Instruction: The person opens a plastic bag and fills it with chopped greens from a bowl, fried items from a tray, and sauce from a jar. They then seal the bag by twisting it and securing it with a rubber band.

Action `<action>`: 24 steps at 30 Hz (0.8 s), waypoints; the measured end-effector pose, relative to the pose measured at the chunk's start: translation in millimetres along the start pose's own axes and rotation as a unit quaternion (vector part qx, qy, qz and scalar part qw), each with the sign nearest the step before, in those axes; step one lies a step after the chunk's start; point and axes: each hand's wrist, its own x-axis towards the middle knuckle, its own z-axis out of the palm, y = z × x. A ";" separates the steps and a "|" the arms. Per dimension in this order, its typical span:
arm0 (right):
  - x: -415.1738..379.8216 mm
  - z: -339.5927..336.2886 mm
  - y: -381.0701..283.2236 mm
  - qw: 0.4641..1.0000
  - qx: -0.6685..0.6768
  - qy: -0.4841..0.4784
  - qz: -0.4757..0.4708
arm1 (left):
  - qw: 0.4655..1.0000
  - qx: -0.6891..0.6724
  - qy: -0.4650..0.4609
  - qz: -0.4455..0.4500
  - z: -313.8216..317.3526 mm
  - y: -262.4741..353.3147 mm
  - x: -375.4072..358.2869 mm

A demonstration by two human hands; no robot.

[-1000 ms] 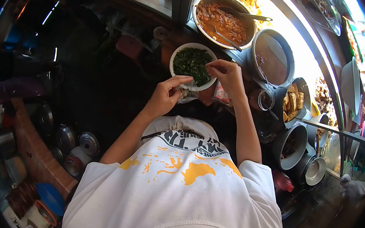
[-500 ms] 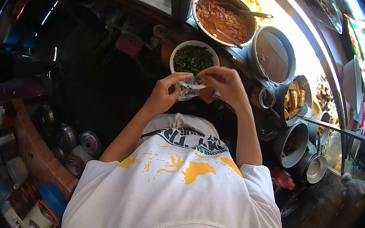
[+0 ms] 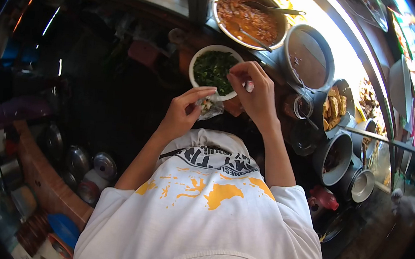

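Observation:
Chopped green leaves point(image 3: 212, 70) fill a white bowl point(image 3: 193, 73) in front of my body. My left hand point(image 3: 181, 114) pinches the edge of a small clear plastic bag point(image 3: 212, 110) at the bowl's near rim. Pale bits show inside the bag. Over the right side of the bowl is my right hand point(image 3: 257, 94), its fingers curled together near the leaves; what they hold, if anything, is too small to tell.
Beyond the bowl stands a large pot of reddish-brown food point(image 3: 250, 21) with spoons. To its right are a grey pot point(image 3: 309, 59), a glass jar point(image 3: 302, 107), fried brown pieces point(image 3: 334, 109) and another grey pot point(image 3: 333, 159). Metal lids point(image 3: 105, 165) lie at the left.
My right hand has risen away from the bag and now sits over the bowl's right side. The bag hangs from my left hand alone. The view has shifted slightly.

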 end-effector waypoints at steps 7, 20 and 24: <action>-19.8 5.3 44.0 0.967 -0.234 0.036 -0.096 | 0.981 0.020 -0.192 0.001 29.4 12.6 7.3; -145.2 -119.8 131.8 0.907 -0.078 0.393 0.132 | 0.935 0.013 -0.343 0.085 139.9 18.9 89.5; -134.5 -120.4 139.8 0.913 -0.121 0.379 0.091 | 0.936 0.050 -0.339 0.074 178.3 -2.5 113.3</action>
